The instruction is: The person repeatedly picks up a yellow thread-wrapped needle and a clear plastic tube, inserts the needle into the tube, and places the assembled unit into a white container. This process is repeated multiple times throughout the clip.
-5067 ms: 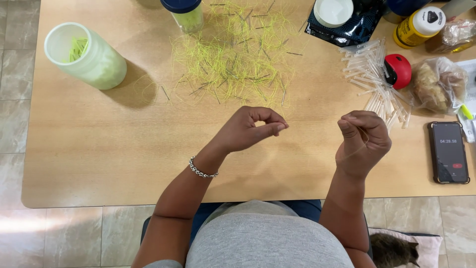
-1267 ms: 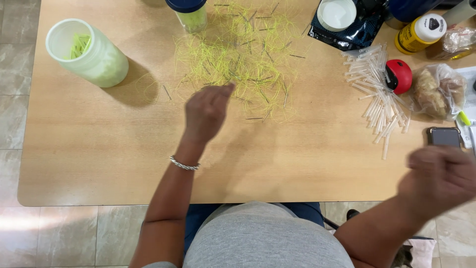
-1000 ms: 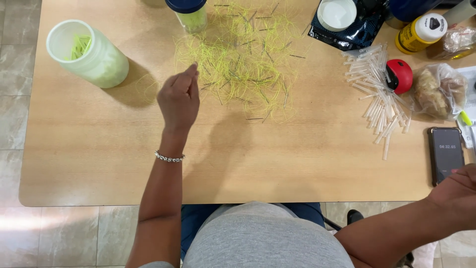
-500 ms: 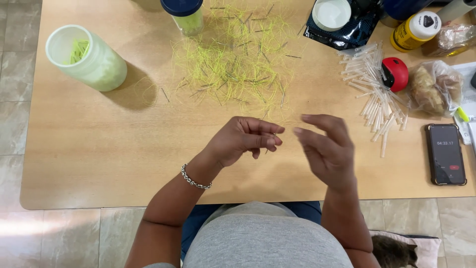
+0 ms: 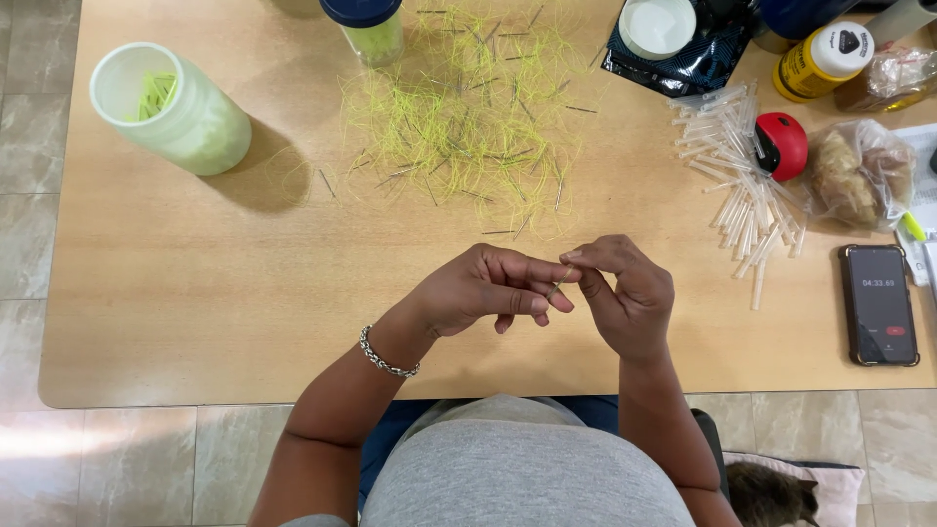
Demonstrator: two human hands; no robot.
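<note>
Yellow-green and hair-thin, the strand piece [image 5: 556, 286] sits pinched between both my hands just below the centre of the wooden table [image 5: 195, 312]. My left hand [image 5: 485, 291] comes in from seven o'clock, wrist cocked, a beaded bracelet [image 5: 385, 354] on it, fingers curled and the thumb and forefinger stretched toward three o'clock to nip the piece. My right hand [image 5: 625, 298] rises from five o'clock, palm turned toward the left one, its thumb and forefinger closed narrowly on the same piece, so the fingertips of both hands nearly touch. Which end each hand has, I cannot tell; the piece is too small.

At twelve o'clock from my hands lies the loose pile of yellow-green strands [image 5: 468, 107], its nearest stray bits just beyond my knuckles. The heap of clear plastic tubes [image 5: 742, 185] spreads at two o'clock, with a red round object [image 5: 784, 145] on its far side and a black phone [image 5: 879, 304] flat at three o'clock, well apart from my right hand. A pale green tub [image 5: 176, 112] stands far off at ten o'clock. The table's near edge runs close under my wrists at six o'clock; bare wood opens wide toward nine o'clock, between my left forearm and the tub.
</note>
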